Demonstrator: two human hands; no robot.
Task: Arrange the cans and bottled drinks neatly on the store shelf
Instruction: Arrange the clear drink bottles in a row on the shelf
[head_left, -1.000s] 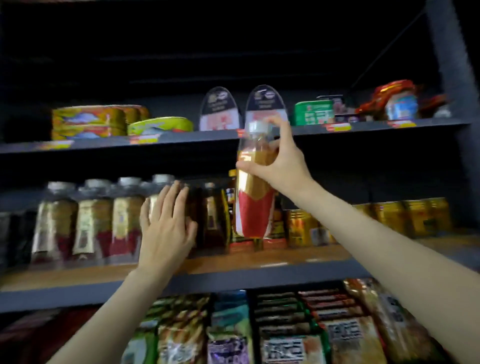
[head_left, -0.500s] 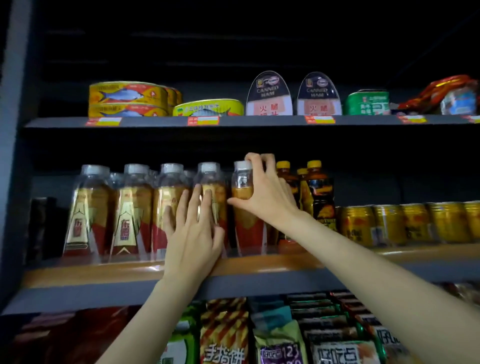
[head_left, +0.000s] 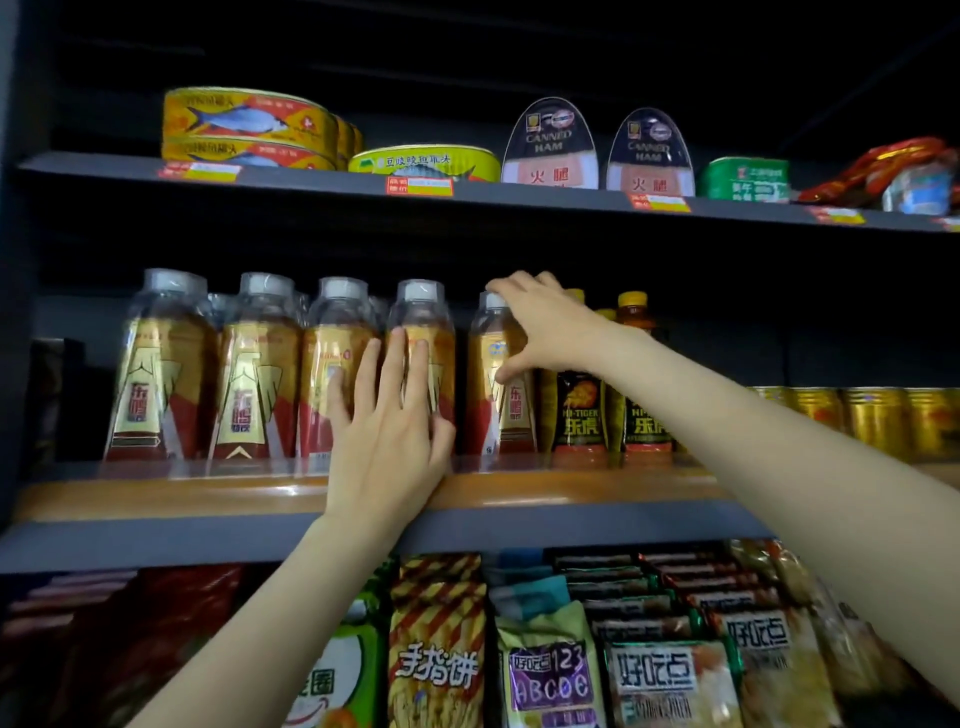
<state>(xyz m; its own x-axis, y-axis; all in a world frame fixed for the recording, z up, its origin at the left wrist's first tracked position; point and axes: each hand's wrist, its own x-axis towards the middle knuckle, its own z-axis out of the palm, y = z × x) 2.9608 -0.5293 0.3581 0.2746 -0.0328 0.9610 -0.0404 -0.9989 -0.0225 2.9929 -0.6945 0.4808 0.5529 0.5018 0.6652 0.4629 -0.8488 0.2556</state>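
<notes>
On the middle shelf (head_left: 571, 491) stands a row of clear bottles of amber drink with red and gold labels (head_left: 161, 374). My left hand (head_left: 387, 436) lies flat against the fronts of the third and fourth bottles, fingers straight. The fifth bottle (head_left: 488, 415) stands upright on the shelf a small gap to the right of the row. My right hand (head_left: 545, 327) grips it at the top, fingers arched over the cap and thumb on the label.
Dark Hi-Tiger bottles with yellow caps (head_left: 579, 415) stand right of the held bottle, then gold cans (head_left: 872, 421). The top shelf carries fish tins (head_left: 244, 124) and canned ham (head_left: 550, 145). Snack bags (head_left: 436, 665) fill the shelf below.
My right hand has brought the bottle down from in front of the top shelf and set it on the middle shelf beside the row. My left hand has stayed flat against the bottles.
</notes>
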